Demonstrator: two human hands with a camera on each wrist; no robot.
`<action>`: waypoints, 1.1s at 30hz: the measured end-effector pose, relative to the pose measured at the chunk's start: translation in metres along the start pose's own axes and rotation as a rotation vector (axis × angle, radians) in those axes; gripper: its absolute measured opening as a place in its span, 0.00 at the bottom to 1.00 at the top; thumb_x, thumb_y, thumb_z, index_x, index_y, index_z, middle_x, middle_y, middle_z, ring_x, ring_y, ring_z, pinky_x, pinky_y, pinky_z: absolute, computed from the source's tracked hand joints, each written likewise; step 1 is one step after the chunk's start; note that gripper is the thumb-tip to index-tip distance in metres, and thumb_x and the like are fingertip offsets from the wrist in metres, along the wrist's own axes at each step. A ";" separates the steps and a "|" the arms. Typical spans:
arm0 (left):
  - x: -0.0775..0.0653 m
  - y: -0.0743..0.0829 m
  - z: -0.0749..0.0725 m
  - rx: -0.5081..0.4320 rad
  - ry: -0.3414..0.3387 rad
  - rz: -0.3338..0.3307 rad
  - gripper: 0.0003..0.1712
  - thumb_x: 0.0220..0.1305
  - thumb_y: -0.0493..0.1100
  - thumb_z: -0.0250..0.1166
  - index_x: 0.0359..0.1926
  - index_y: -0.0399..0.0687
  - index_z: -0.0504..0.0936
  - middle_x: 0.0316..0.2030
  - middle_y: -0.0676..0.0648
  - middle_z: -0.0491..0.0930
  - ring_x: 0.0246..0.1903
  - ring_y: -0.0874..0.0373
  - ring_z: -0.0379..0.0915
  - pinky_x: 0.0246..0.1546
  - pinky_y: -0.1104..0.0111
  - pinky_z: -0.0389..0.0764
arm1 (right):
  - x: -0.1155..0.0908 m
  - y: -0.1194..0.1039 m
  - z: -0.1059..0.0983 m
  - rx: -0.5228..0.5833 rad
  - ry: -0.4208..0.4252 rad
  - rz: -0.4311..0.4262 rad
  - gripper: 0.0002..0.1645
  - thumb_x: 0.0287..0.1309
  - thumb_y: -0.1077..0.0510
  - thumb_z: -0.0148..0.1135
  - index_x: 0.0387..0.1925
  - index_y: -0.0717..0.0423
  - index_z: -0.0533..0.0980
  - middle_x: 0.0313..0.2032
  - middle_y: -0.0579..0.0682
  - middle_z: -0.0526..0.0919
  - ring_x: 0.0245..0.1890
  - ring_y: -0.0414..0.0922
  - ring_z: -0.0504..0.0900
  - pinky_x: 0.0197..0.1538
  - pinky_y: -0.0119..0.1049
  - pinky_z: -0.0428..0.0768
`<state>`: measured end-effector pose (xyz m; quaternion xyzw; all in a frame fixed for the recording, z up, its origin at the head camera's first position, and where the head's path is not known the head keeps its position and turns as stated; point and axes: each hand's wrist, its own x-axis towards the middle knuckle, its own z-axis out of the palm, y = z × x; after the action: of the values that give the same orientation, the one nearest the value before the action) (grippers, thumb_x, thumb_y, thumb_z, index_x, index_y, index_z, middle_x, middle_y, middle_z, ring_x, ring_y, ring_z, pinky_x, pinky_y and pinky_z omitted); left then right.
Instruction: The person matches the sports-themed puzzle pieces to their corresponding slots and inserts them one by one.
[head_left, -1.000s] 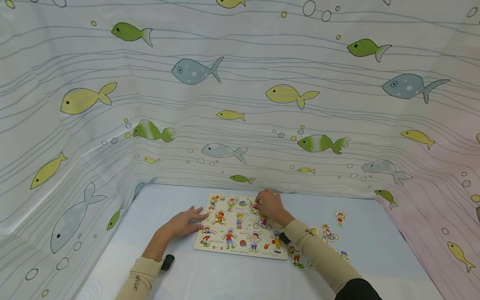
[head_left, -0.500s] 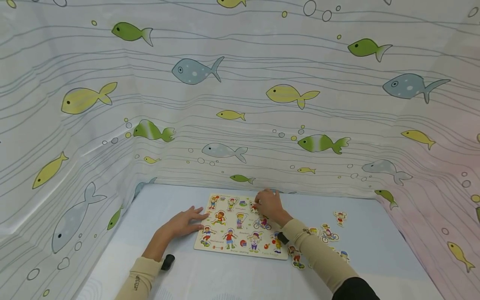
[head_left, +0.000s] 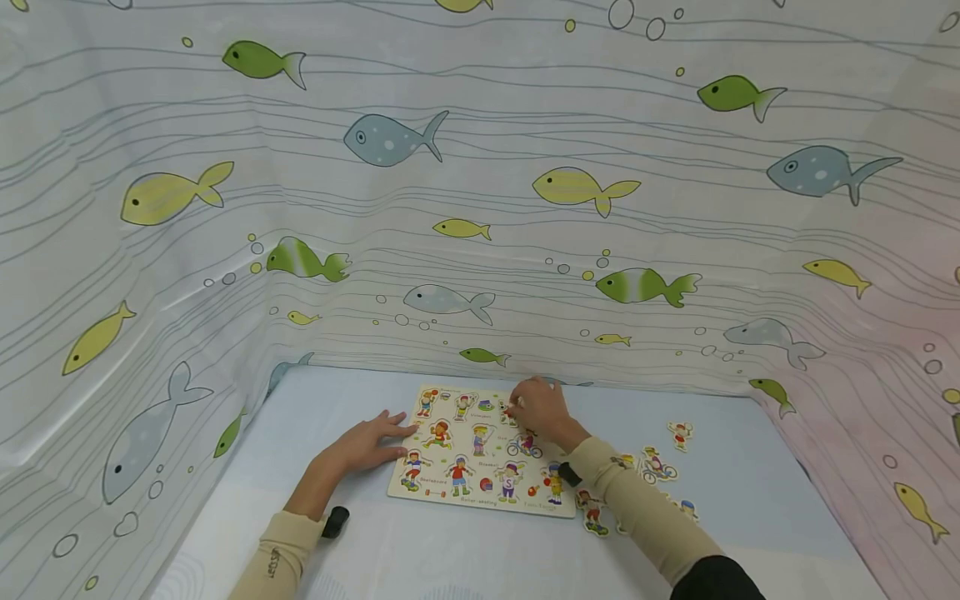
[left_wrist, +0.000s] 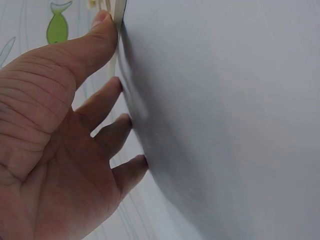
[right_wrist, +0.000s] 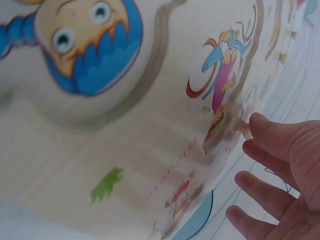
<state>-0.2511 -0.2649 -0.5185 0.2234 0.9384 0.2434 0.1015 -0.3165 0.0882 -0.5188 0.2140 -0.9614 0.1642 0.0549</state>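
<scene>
A wooden puzzle board (head_left: 453, 447) with sports figures lies on the table. My left hand (head_left: 367, 444) rests at its left edge, fingers spread. The left wrist view shows that hand's (left_wrist: 65, 135) thumb against the board's edge (left_wrist: 119, 15) and other fingertips on the table surface. Over the board's upper right, my right hand (head_left: 542, 410) pinches a small figure-shaped puzzle piece (head_left: 508, 416), mostly hidden under the fingers. From the right wrist, the hand (right_wrist: 285, 175) shows thumb and forefinger at the board's far side, beyond a cyclist figure (right_wrist: 222, 85).
Several loose puzzle pieces lie right of the board: a cyclist piece (head_left: 657, 466), a small figure piece (head_left: 681, 436) and a skateboarder piece (head_left: 593, 512). The right forearm (head_left: 637, 508) covers others partly. A fish-printed sheet (head_left: 480, 267) stands behind and beside the table.
Both hands keep almost the same place; the right hand's fingers shift only slightly over the piece at the board's upper right. The board and loose pieces stay put.
</scene>
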 end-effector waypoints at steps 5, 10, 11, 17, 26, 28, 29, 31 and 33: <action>0.000 0.001 -0.001 0.013 -0.003 0.009 0.29 0.66 0.52 0.65 0.64 0.47 0.77 0.69 0.36 0.64 0.70 0.29 0.49 0.62 0.34 0.56 | -0.004 0.002 -0.006 0.018 0.002 -0.002 0.08 0.62 0.49 0.68 0.39 0.46 0.85 0.48 0.47 0.84 0.63 0.56 0.71 0.63 0.71 0.56; 0.002 0.000 -0.002 0.000 0.000 -0.009 0.29 0.65 0.53 0.66 0.64 0.49 0.77 0.70 0.38 0.64 0.70 0.31 0.48 0.63 0.34 0.55 | -0.009 0.004 -0.012 0.008 -0.006 -0.016 0.11 0.63 0.50 0.66 0.43 0.49 0.85 0.56 0.52 0.81 0.66 0.59 0.67 0.63 0.71 0.56; 0.002 0.000 -0.002 -0.005 -0.002 -0.016 0.29 0.65 0.53 0.66 0.65 0.50 0.77 0.70 0.38 0.63 0.71 0.31 0.48 0.64 0.35 0.54 | -0.011 0.004 -0.013 0.001 -0.014 -0.015 0.11 0.64 0.50 0.66 0.44 0.48 0.85 0.57 0.52 0.80 0.67 0.59 0.66 0.64 0.70 0.56; 0.001 -0.001 0.000 0.005 -0.009 -0.012 0.29 0.66 0.54 0.65 0.65 0.49 0.77 0.70 0.37 0.63 0.70 0.30 0.48 0.63 0.34 0.55 | -0.021 0.005 -0.022 -0.044 -0.030 -0.017 0.13 0.62 0.47 0.67 0.45 0.45 0.85 0.59 0.52 0.79 0.68 0.59 0.65 0.64 0.70 0.56; 0.001 0.001 0.002 -0.007 -0.003 -0.009 0.29 0.66 0.53 0.65 0.65 0.48 0.76 0.70 0.37 0.63 0.70 0.30 0.47 0.64 0.35 0.55 | -0.035 0.006 -0.034 -0.026 0.001 -0.066 0.15 0.60 0.48 0.69 0.47 0.47 0.84 0.60 0.53 0.78 0.68 0.58 0.64 0.65 0.69 0.57; 0.001 0.000 0.002 -0.009 0.000 -0.008 0.29 0.66 0.53 0.65 0.64 0.48 0.77 0.70 0.37 0.63 0.70 0.30 0.47 0.64 0.35 0.54 | -0.038 0.006 -0.037 -0.024 0.006 -0.070 0.15 0.60 0.48 0.69 0.48 0.47 0.84 0.60 0.53 0.78 0.69 0.58 0.64 0.65 0.69 0.56; 0.001 0.000 0.002 -0.010 0.000 -0.010 0.29 0.65 0.53 0.65 0.65 0.48 0.77 0.70 0.37 0.63 0.71 0.31 0.47 0.64 0.35 0.54 | -0.039 0.007 -0.038 -0.020 0.008 -0.072 0.16 0.60 0.48 0.69 0.48 0.47 0.84 0.61 0.53 0.78 0.69 0.58 0.64 0.66 0.69 0.55; 0.002 -0.001 0.002 -0.001 0.004 -0.005 0.29 0.65 0.53 0.66 0.64 0.48 0.77 0.70 0.37 0.63 0.70 0.30 0.48 0.64 0.35 0.55 | -0.041 0.007 -0.040 -0.018 0.011 -0.074 0.16 0.60 0.48 0.69 0.48 0.47 0.84 0.61 0.54 0.78 0.69 0.59 0.63 0.66 0.68 0.54; 0.002 -0.001 0.002 0.004 0.007 -0.005 0.29 0.65 0.54 0.66 0.64 0.48 0.77 0.69 0.37 0.64 0.70 0.30 0.48 0.63 0.35 0.55 | -0.043 0.007 -0.043 -0.027 0.021 -0.079 0.16 0.59 0.48 0.70 0.47 0.47 0.84 0.60 0.53 0.78 0.69 0.59 0.64 0.66 0.68 0.55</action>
<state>-0.2525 -0.2642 -0.5210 0.2203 0.9397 0.2422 0.0985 -0.2788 0.1256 -0.4884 0.2493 -0.9537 0.1512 0.0741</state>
